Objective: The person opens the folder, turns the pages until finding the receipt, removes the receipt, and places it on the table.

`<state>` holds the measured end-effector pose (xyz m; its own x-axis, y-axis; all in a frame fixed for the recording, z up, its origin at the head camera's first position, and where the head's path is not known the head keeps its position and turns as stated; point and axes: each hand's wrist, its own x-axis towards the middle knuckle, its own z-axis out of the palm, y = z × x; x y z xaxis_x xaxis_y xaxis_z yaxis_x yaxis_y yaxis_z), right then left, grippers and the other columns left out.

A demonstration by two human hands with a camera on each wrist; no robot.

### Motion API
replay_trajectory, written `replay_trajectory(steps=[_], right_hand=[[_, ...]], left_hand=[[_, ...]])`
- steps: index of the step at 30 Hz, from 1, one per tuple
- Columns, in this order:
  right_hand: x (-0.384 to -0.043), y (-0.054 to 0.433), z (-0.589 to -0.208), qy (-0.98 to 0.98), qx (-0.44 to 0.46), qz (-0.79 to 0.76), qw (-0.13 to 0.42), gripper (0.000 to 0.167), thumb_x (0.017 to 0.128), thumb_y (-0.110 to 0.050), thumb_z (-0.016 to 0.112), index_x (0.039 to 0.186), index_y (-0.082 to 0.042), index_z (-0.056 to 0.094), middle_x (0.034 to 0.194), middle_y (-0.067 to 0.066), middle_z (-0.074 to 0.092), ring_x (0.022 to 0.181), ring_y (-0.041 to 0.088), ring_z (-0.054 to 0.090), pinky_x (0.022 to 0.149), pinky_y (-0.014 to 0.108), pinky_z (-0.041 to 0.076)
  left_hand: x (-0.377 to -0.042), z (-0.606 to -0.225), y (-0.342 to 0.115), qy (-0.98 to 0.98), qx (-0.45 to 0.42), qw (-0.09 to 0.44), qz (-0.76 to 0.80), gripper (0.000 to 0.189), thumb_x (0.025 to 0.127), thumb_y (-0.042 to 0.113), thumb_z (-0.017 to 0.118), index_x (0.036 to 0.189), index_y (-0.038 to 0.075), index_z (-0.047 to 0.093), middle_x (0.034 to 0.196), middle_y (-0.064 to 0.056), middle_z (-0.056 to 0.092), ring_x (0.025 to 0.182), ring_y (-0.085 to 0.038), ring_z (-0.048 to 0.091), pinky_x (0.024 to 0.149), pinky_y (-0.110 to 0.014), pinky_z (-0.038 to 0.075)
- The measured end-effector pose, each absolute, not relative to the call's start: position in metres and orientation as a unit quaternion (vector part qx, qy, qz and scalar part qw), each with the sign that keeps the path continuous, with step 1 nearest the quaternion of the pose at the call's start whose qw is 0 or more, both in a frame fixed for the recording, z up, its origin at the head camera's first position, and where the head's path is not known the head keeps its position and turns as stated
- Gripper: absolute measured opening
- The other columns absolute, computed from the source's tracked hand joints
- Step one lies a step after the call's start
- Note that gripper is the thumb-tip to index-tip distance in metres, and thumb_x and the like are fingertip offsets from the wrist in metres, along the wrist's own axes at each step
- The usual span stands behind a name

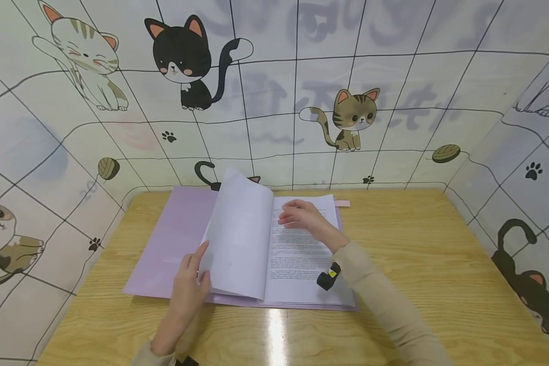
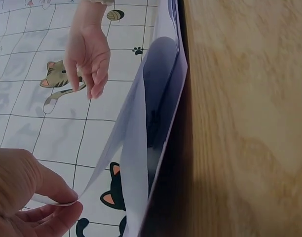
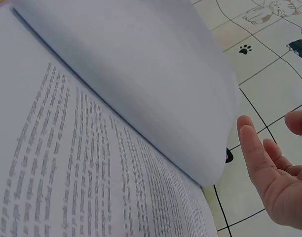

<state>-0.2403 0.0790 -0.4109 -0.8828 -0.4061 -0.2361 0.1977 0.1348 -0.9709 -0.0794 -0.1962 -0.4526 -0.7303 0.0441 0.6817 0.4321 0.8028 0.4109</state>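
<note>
Head view had the left hand [image 1: 189, 282] pinching a raised, bowed white page [image 1: 240, 239] that hid part of the purple folder [image 1: 174, 229], spread wide on the wooden table [image 1: 416, 254]; the left sleeve [image 1: 153, 357] ran out of frame. Above the printed sheet [image 1: 297, 267] hung the right hand [image 1: 306, 219], fingers loosely bent, masking tiny, unreadable lines!

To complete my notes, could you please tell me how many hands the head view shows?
2: the left hand pinches the left edge of the raised page, and the right hand is above the printed page. Neither is hidden.
</note>
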Motion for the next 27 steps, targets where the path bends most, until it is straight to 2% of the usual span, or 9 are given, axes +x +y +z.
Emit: replay_trajectory(steps=[3, 8, 10, 13, 16, 22, 27], right_hand=[[-0.245, 0.088, -0.414, 0.722, -0.062, -0.652, 0.224, 0.043, 0.093, -0.021, 0.056, 0.126, 0.005, 0.045, 0.109, 0.020, 0.062, 0.095, 0.024, 0.065, 0.085, 0.033, 0.051], [-0.252, 0.102, -0.419, 0.724, -0.053, -0.653, 0.214, 0.044, 0.094, -0.017, 0.053, 0.128, 0.009, 0.043, 0.111, 0.022, 0.060, 0.098, 0.025, 0.064, 0.087, 0.033, 0.050], [-0.255, 0.107, -0.421, 0.724, -0.046, -0.656, 0.209, 0.043, 0.094, -0.016, 0.053, 0.128, 0.010, 0.042, 0.110, 0.022, 0.060, 0.097, 0.024, 0.064, 0.086, 0.032, 0.050], [-0.260, 0.114, -0.424, 0.726, -0.028, -0.659, 0.197, 0.043, 0.095, -0.016, 0.052, 0.127, 0.010, 0.042, 0.109, 0.021, 0.060, 0.093, 0.020, 0.065, 0.084, 0.031, 0.051], [-0.266, 0.122, -0.430, 0.730, -0.010, -0.658, 0.184, 0.042, 0.095, -0.017, 0.052, 0.125, 0.011, 0.043, 0.108, 0.020, 0.060, 0.089, 0.017, 0.065, 0.084, 0.031, 0.051], [-0.278, 0.134, -0.439, 0.732, 0.029, -0.662, 0.160, 0.036, 0.094, -0.015, 0.052, 0.122, 0.007, 0.047, 0.108, 0.017, 0.061, 0.086, 0.014, 0.065, 0.081, 0.027, 0.052], [-0.284, 0.142, -0.440, 0.744, 0.041, -0.653, 0.137, 0.039, 0.093, -0.015, 0.052, 0.125, 0.008, 0.046, 0.120, 0.022, 0.056, 0.100, 0.022, 0.060, 0.088, 0.031, 0.049]], left_hand=[[-0.078, -0.455, -0.199, -0.893, -0.128, 0.328, -0.280, 0.070, 0.059, -0.025, 0.064, 0.124, -0.002, 0.054, 0.087, -0.018, 0.053, 0.063, -0.015, 0.046, 0.051, -0.029, 0.045], [-0.078, -0.460, -0.203, -0.902, -0.118, 0.313, -0.273, 0.050, 0.059, -0.024, 0.065, 0.106, -0.009, 0.059, 0.086, -0.018, 0.055, 0.071, -0.027, 0.057, 0.058, -0.037, 0.052], [-0.078, -0.460, -0.205, -0.906, -0.114, 0.308, -0.268, 0.042, 0.060, -0.023, 0.065, 0.099, -0.010, 0.060, 0.085, -0.019, 0.056, 0.070, -0.029, 0.059, 0.057, -0.037, 0.052], [-0.077, -0.460, -0.207, -0.914, -0.102, 0.295, -0.259, 0.035, 0.061, -0.022, 0.065, 0.094, -0.011, 0.062, 0.083, -0.020, 0.057, 0.064, -0.025, 0.057, 0.052, -0.032, 0.050], [-0.077, -0.461, -0.210, -0.923, -0.086, 0.275, -0.255, 0.031, 0.061, -0.020, 0.066, 0.091, -0.011, 0.063, 0.081, -0.020, 0.058, 0.061, -0.022, 0.055, 0.050, -0.029, 0.049], [-0.077, -0.462, -0.213, -0.939, -0.051, 0.221, -0.258, 0.026, 0.064, -0.016, 0.066, 0.090, -0.012, 0.065, 0.080, -0.020, 0.060, 0.065, -0.027, 0.058, 0.054, -0.034, 0.050], [-0.078, -0.462, -0.215, -0.947, -0.036, 0.183, -0.263, 0.024, 0.065, -0.014, 0.066, 0.088, -0.013, 0.066, 0.079, -0.021, 0.061, 0.068, -0.031, 0.059, 0.058, -0.038, 0.051]])
